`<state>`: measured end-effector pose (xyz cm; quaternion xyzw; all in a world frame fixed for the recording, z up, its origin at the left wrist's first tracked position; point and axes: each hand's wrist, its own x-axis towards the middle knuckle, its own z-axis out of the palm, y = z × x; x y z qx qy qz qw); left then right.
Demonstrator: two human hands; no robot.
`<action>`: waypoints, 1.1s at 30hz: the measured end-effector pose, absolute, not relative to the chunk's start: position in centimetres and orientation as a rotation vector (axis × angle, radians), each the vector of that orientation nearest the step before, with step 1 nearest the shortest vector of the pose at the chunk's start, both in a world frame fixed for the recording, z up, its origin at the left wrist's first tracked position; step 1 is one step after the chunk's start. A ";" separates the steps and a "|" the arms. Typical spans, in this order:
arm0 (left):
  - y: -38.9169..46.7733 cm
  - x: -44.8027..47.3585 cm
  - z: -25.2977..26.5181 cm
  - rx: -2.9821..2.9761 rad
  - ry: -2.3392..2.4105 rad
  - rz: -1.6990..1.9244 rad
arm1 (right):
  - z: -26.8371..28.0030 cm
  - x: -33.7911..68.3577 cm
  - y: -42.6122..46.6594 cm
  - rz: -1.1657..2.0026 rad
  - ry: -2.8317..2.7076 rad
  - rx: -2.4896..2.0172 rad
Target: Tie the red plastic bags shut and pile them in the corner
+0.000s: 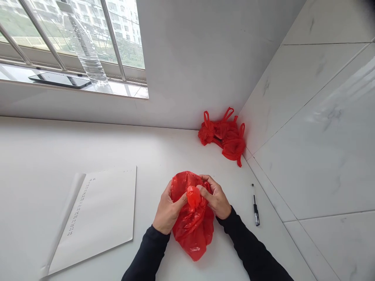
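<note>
A crumpled red plastic bag (193, 234) is held between my two hands over the white table. My left hand (168, 210) grips its left side, thumb pressed against a bunched, knot-like lump near the bag's middle. On the other side, my right hand (215, 197) closes on the bag, its thumb at the right of the same lump. The fingers of both hands are partly hidden behind the plastic. In the far right corner of the table lies a heap of several red plastic bags (233, 148), their handle loops sticking up.
To the left, an open notebook (105, 214) with a column of handwriting lies on the table (32, 156). A black-capped pen (256, 212) rests at the right, near the tiled wall (328, 128). The windowsill holds a clear water bottle (90, 58) and a dark tablet (61, 79).
</note>
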<state>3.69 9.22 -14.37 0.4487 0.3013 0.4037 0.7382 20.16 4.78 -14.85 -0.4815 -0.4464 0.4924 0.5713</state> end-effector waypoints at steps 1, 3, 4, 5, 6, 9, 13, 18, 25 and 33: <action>9.2 3.7 -14.3 0.973 0.673 0.902 | -14.9 20.1 4.8 1.202 -1.063 -1.116; 9.1 3.8 -14.1 0.957 0.702 0.909 | -15.0 20.1 4.8 1.229 -1.101 -1.115; 9.1 3.8 -14.1 0.954 0.718 0.898 | -15.1 20.2 4.9 1.204 -1.110 -1.126; 9.1 3.8 -14.1 0.951 0.731 0.880 | -15.2 20.2 4.9 1.168 -1.108 -1.138; 9.2 3.8 -14.2 0.945 0.737 0.858 | -15.3 20.3 4.9 1.133 -1.093 -1.147; 9.3 3.8 -14.9 0.883 0.732 0.831 | -15.3 20.4 5.0 1.107 -1.039 -1.141; 9.5 3.8 -15.4 0.838 0.682 0.893 | -15.0 20.2 4.9 1.197 -1.036 -1.103; 9.5 3.8 -15.1 0.813 0.694 0.917 | -15.1 20.2 4.8 1.126 -1.074 -1.116; 9.3 3.7 -14.7 0.891 0.683 0.746 | -15.6 20.6 5.1 1.049 -0.948 -1.118; 9.6 3.9 -15.4 0.853 0.732 0.848 | -14.6 19.9 5.1 1.223 -1.034 -1.069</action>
